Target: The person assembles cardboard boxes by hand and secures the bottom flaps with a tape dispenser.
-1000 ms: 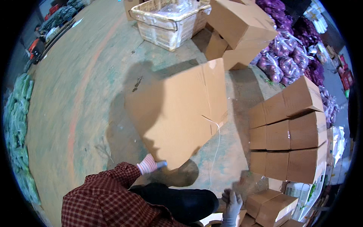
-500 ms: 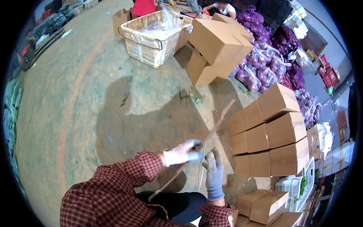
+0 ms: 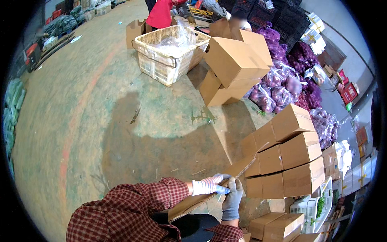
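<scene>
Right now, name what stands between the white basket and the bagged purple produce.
Head view: cardboard boxes stand between the white basket and the bagged purple produce.

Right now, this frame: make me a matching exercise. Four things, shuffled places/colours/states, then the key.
Things
1. left hand
2. right hand
3. cardboard sheet
4. pale crate

Places, colours, states
A. seen nearly edge-on, at both hands
B. gloved, plain grey
C. beyond the hands, near the top of the picture, with clear plastic in it
D. gloved, striped, with bluish fingertips

Pairs: 1-D, 2-B, 3-A, 4-C
</scene>
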Tool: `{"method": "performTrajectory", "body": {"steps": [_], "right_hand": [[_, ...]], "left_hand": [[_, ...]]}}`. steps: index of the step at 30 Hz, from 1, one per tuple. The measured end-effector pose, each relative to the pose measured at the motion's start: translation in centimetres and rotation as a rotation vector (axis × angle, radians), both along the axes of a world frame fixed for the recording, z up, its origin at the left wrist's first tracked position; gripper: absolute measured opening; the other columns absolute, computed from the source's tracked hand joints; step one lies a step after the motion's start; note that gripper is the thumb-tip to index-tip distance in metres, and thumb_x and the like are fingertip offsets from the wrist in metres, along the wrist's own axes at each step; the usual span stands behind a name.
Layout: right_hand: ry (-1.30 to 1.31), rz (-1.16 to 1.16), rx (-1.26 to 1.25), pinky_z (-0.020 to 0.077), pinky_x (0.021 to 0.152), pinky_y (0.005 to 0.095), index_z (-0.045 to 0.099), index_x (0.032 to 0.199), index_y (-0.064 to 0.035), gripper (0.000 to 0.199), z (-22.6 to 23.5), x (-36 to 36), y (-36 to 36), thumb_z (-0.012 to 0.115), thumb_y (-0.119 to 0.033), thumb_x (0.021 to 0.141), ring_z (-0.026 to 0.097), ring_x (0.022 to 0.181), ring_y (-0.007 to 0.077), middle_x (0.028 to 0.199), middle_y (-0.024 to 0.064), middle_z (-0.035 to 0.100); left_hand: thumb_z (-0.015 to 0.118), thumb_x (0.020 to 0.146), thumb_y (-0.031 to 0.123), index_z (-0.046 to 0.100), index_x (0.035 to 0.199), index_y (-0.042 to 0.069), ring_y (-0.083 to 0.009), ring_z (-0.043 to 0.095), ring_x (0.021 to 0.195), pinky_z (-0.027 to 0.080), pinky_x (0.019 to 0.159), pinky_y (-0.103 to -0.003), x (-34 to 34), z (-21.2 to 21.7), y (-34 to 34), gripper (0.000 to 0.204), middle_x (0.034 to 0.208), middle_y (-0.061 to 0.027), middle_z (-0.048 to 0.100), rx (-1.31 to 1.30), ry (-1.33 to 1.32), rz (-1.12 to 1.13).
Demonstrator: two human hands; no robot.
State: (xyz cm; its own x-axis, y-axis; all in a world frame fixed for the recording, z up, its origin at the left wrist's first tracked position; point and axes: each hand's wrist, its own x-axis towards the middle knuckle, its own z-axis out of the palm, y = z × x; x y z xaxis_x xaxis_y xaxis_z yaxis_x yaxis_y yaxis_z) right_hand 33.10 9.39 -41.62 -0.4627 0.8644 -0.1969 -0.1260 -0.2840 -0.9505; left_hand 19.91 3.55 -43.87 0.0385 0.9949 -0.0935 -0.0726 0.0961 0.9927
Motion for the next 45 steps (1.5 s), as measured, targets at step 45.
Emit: {"method": "performTrajectory", "body": {"steps": [45], "right_hand": [[-1.56, -0.225, 0.806, 0.0515, 0.075, 0.0447, 0.039, 0.128, -0.0064, 0.065, 5.4, 4.8, 2.1, 0.069, -0.018, 0.071, 0.059, 0.091, 0.0368, 0.134, 0.0199, 0.037]], "left_hand": [[0.055, 0.075, 0.011, 0.059, 0.112, 0.0, -0.0369, 0.063, 0.089, 0.05, 0.079, -0.039, -3.6, 6.8, 4.3, 0.039, 0.097, -0.024, 0.063, -0.009, 1.033, -0.12]]}}
